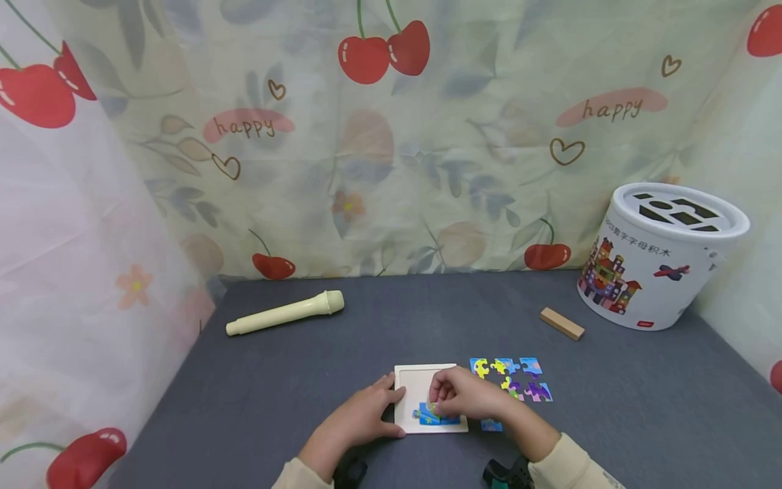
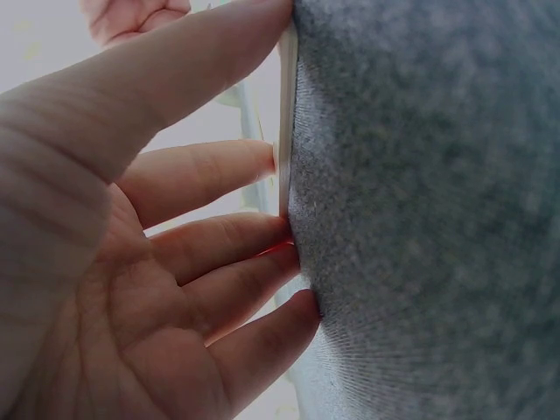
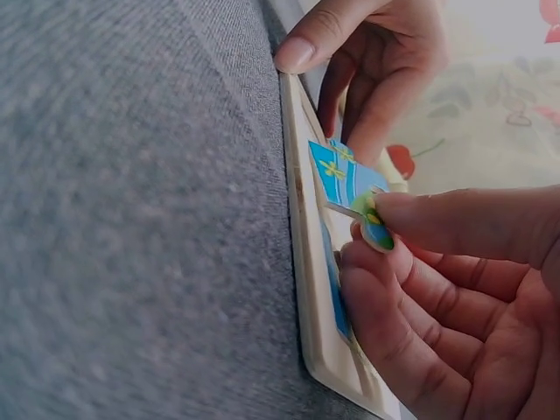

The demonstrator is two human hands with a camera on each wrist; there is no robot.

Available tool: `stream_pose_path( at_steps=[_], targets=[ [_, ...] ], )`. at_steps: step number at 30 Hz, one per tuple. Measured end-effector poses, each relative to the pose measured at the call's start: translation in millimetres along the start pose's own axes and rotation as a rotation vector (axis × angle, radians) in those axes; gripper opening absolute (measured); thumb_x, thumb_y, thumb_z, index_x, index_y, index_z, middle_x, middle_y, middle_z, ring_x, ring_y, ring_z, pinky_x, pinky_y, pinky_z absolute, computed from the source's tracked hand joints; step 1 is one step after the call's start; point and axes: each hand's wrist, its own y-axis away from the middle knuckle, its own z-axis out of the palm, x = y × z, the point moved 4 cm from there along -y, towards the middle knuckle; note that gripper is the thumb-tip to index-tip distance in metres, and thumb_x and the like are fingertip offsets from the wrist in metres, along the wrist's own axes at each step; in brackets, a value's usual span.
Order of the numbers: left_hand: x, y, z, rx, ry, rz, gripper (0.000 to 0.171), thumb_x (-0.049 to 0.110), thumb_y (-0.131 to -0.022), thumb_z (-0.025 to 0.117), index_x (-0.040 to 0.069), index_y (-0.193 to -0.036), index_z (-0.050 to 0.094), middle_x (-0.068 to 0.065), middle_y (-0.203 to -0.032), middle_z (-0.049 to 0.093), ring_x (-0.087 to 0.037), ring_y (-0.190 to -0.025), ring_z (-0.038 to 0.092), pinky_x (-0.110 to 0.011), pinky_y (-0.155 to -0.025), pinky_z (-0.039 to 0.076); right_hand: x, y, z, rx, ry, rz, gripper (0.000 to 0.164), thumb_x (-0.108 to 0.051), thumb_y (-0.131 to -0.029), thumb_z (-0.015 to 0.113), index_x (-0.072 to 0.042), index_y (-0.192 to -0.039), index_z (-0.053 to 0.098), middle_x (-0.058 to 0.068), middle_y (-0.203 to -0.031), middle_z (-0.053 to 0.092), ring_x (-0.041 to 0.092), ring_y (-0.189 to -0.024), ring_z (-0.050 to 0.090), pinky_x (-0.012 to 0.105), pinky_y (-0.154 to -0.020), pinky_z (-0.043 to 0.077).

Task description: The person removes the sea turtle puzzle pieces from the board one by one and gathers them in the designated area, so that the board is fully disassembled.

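A small pale wooden puzzle tray lies on the dark table. My left hand is at its left side, the thumb touching the near corner and nearly straight fingers spread along the edge. In the right wrist view, my right hand pinches a blue and green puzzle piece between thumb and finger, tilted above the tray. Beneath it, a blue piece lies in the tray, partly hidden by the fingers. Several loose puzzle pieces lie right of the tray, one partly behind my right forearm.
At the back left lies a cream toy microphone. A wooden block sits toward the back right, beside a large white tub with shaped holes in its lid. Patterned cloth hangs behind the table and at both sides.
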Motion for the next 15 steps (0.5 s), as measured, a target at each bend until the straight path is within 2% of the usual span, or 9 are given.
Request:
stream_pose_path(
  at_steps=[7, 15],
  targets=[
    [1.7, 1.4, -1.5, 0.009, -0.017, 0.013, 0.067, 0.034, -0.075, 0.076, 0.009, -0.132, 0.053, -0.018, -0.147, 0.037, -0.033, -0.134, 0.038, -0.048, -0.104, 0.037, 0, 7, -7, 0.009, -0.066, 0.008, 0.009, -0.007, -0.083, 0.067, 0.0, -0.086, 0.062, 0.001, -0.072, 0.056, 0.011, -0.063, 0.052, 0.024, -0.055, 0.047],
    [1.3, 0.1, -1.0, -0.006, -0.012, -0.012, 0.068, 0.035, -0.074, 0.077, 0.01, -0.133, 0.052, -0.016, -0.148, 0.036, -0.032, -0.135, 0.037, -0.048, -0.105, 0.036, 10, 21, -20, 0.047, -0.051, 0.026, 0.008, -0.009, -0.084, 0.066, -0.002, -0.087, 0.062, 0.001, -0.073, 0.056, 0.013, -0.064, 0.053, 0.025, -0.057, 0.05]
  ],
)
